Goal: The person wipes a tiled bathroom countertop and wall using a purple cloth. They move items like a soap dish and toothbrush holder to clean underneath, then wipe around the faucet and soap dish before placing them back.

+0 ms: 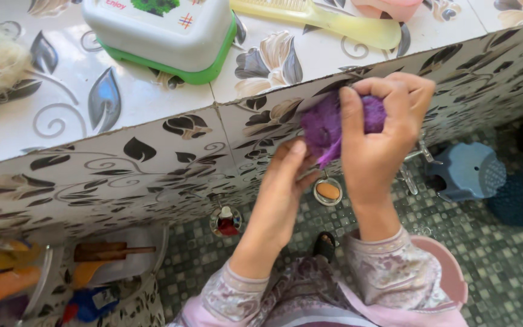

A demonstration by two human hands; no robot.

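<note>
On the tiled worktop (152, 115) at upper left sits a white box with a green base (164, 36); your left hand (286, 175), fingers loosely bent, pinches the lower edge of a purple scrub pad (322, 130); your right hand (382, 127) is closed round its top, pressing it against the worktop's patterned front; you seem mid-scrub; the next stroke calls for firm pressure

Purple scrubber (322, 128), white box (158, 33) green-rimmed, yellow comb (328, 19), leaf-patterned tiles (152, 157), blue stool (468, 171)
</note>
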